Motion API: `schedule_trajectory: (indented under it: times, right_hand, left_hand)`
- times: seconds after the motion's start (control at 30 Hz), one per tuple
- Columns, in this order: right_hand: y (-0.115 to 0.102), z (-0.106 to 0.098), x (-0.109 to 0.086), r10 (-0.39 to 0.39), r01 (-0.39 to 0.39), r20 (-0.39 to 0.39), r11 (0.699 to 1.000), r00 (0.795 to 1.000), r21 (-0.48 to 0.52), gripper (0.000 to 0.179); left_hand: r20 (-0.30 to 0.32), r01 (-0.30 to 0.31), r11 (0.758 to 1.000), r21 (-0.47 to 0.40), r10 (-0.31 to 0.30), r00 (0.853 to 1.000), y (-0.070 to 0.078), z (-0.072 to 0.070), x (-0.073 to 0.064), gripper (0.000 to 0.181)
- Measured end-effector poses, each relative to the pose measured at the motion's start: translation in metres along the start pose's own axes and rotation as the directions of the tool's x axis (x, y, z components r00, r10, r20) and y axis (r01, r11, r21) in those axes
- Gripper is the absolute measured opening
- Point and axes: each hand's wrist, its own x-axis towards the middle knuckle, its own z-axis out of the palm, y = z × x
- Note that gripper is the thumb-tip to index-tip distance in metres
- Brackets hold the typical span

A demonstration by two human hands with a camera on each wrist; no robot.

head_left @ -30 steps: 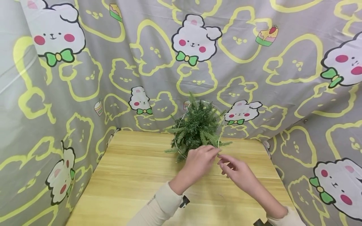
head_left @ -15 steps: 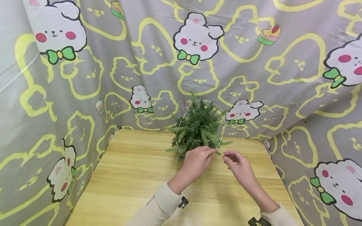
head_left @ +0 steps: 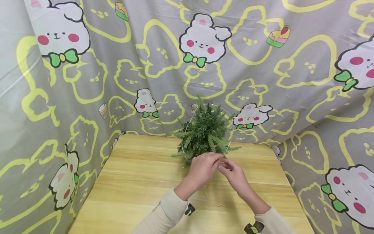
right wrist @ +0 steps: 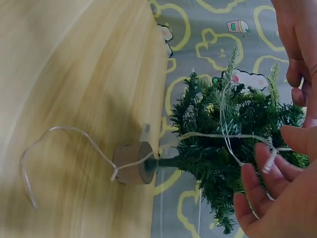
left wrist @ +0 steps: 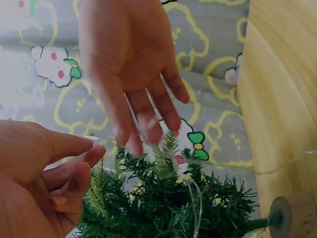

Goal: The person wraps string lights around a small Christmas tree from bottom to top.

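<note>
A small artificial Christmas tree (head_left: 205, 130) stands at the back of the table; its round wooden base (right wrist: 126, 161) shows in the right wrist view. Around it loops a thin, clear string of fairy lights (right wrist: 218, 135). In front of the tree, my left hand (head_left: 203, 167) pinches the light string between thumb and forefinger, as the left wrist view (left wrist: 29, 168) shows. My right hand (head_left: 235, 177) is close beside it, fingers loosely bent. The string passes between its thumb and forefinger, and a small bulb (right wrist: 270, 162) lies over the fingers. A gap shows between those fingertips.
A loose tail of the string (head_left: 219, 204) hangs over the wooden table (head_left: 131, 182), below the hands. Behind and at both sides hangs a grey curtain (head_left: 163, 81) with cartoon prints. A dark wrist strap (head_left: 254, 227) is on the right sleeve.
My right hand moved away to the right, then came back left to my left hand's fingertips. The hanging string tail now shows below. My left hand and the tree stayed nearly in place.
</note>
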Motion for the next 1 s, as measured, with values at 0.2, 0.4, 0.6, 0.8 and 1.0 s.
schedule_trajectory:
  times: [0.2, 0.4, 0.6, 0.8, 1.0]
  right_hand:
    - [-0.006, 0.001, -0.006, -0.053, 0.052, -0.029, 0.998, 0.998, -0.040, 0.020]
    - [-0.012, -0.002, -0.016, -0.069, 0.067, -0.021, 0.994, 0.997, -0.084, 0.019]
    - [-0.020, -0.006, -0.036, 0.034, -0.040, 0.086, 0.996, 0.996, 0.079, 0.026]
    - [-0.030, -0.011, -0.062, 0.069, -0.078, 0.120, 0.995, 0.990, 0.068, 0.026]
    - [-0.035, -0.022, -0.083, 0.076, -0.073, 0.072, 0.996, 0.995, -0.041, 0.026]
  left_hand:
    - [-0.016, -0.153, 0.987, 0.054, 0.154, 0.988, -0.006, 0.002, 0.000, 0.027]
    - [-0.005, -0.299, 0.936, 0.187, 0.306, 0.952, -0.010, -0.004, 0.003, 0.026]
    - [-0.049, -0.317, 0.916, 0.245, 0.338, 0.940, -0.017, -0.008, 0.006, 0.016]
    - [-0.181, -0.234, 0.964, 0.126, 0.254, 0.950, -0.024, -0.011, 0.011, 0.012]
    - [-0.237, -0.108, 0.994, 0.001, 0.105, 0.966, -0.031, -0.014, 0.013, 0.013]
